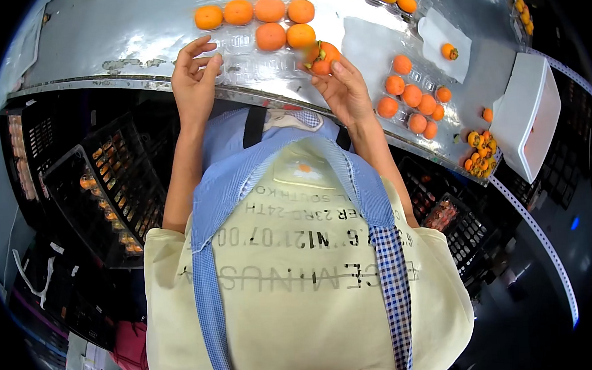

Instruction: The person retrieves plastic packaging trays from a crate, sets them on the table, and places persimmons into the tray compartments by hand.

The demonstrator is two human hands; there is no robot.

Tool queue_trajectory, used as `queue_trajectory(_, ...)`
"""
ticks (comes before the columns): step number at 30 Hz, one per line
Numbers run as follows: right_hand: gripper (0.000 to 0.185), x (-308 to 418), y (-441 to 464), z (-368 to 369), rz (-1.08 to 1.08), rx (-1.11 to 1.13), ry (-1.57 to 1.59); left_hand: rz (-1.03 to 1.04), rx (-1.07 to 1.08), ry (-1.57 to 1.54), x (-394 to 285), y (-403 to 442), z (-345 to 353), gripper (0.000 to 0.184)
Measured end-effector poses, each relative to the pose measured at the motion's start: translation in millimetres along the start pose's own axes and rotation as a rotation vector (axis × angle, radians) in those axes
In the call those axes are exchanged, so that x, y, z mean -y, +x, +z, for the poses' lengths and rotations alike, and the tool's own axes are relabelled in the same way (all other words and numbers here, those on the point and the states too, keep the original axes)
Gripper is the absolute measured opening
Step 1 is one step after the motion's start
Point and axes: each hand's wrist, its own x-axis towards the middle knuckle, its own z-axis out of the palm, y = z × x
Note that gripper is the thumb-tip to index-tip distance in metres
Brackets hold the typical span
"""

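My right hand (pixel 345 92) grips an orange persimmon (pixel 326 56) between thumb and fingers, its leafy top turned to the left. That fruit is just above the lower right side of a clear plastic tray (pixel 243 68). In the tray, persimmons (pixel 270 10) fill the far row, and two more (pixel 271 36) sit in the row nearer me, on its right side. My left hand (pixel 195 83) is by the tray's left edge, fingers loosely bent and apart from the thumb, with nothing in it.
Another clear tray (pixel 431 87) with several persimmons stands at right, near a white sheet (pixel 439 37) bearing one fruit. A heap of persimmons (pixel 480 155) lies by a white foam box (pixel 523 116). Black crates (pixel 112 194) with packed fruit stand below the metal table's edge (pixel 116 84).
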Motion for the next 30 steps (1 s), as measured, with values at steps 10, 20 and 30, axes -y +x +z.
queue_trajectory(10, 0.059, -12.5, 31.3, 33.1, -0.183, -0.01, -0.561, -0.031, -0.002, -0.124, 12.2, 14.4, -12.9, 0.028)
queue_trajectory(20, 0.051, -20.4, 84.6, 85.1, -0.833, 0.122, -1.668, -0.023, -0.105, -0.146, 10.8, 32.8, -40.6, 0.024)
queue_trajectory(30, 0.048, -29.6, 97.2, 84.7, -0.949, 0.2, -1.949, -0.057, -0.1, -0.146, 22.0, 28.6, -47.6, 0.023)
